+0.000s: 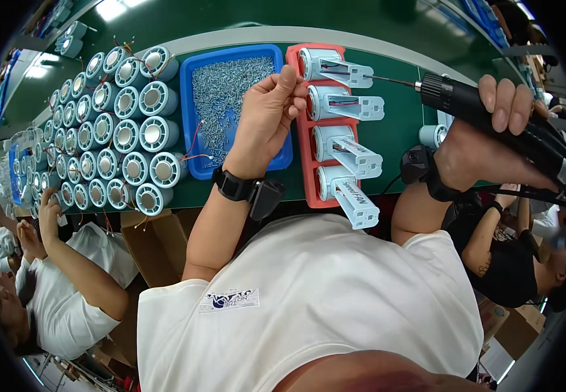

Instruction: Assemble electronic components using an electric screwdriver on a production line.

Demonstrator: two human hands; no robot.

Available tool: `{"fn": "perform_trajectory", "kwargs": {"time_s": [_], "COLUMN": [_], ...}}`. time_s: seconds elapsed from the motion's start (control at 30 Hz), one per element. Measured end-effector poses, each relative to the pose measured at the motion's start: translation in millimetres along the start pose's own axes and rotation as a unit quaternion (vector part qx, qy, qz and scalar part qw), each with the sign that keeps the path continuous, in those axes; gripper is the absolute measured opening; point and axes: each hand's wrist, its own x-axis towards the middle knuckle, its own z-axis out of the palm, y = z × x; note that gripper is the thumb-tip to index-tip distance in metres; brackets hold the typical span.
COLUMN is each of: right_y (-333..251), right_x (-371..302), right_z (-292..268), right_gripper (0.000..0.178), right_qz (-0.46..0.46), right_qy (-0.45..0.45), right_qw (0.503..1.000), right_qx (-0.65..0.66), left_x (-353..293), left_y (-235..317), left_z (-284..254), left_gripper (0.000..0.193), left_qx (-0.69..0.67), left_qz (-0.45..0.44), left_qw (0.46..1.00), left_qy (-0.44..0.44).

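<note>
My right hand is wrapped around a black electric screwdriver. Its long thin bit points left, with the tip at the end of the uppermost light-blue fan housing. That housing lies in a red holder along with several more like it, such as the second housing; wires show inside the upper ones. Closed, with thumb and fingers pinched together, my left hand is at the holder's left edge, beside the top two housings. Anything between those fingertips is too small to make out.
Left of the holder, a blue tray contains many small screws. Rows of round light-blue motor units with loose wires fill the left of the green table. Another unit stands at right. Co-workers sit on both sides.
</note>
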Motion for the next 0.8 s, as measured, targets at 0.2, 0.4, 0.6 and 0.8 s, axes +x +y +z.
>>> {"fn": "perform_trajectory", "kwargs": {"time_s": [0.2,0.4,0.6,0.8], "right_y": [4.8,8.5,7.9,-4.7], "right_x": [-2.1,-3.9,-0.5,5.3], "right_z": [-4.8,-7.9,-18.9,-15.6], "right_gripper": [0.103,0.09,0.103,0.097], "right_qz": [0.01,0.009,0.025,0.041], "right_qy": [0.022,0.07,0.022,0.013], "right_qw": [0.999,0.996,0.997,0.998], "right_qx": [0.031,0.046,0.076,0.054], "left_x": [6.6,6.0,9.7,-18.4], "left_y": [-6.9,-3.9,-5.5,9.1], "left_z": [18.0,19.7,15.6,33.6], "left_gripper": [0.023,0.022,0.02,0.038], "left_qx": [0.005,0.085,0.062,-0.005], "left_qz": [0.019,0.037,0.028,-0.029], "left_qw": [0.999,0.995,0.997,1.0], "left_qy": [0.03,0.02,-0.023,0.008]}}
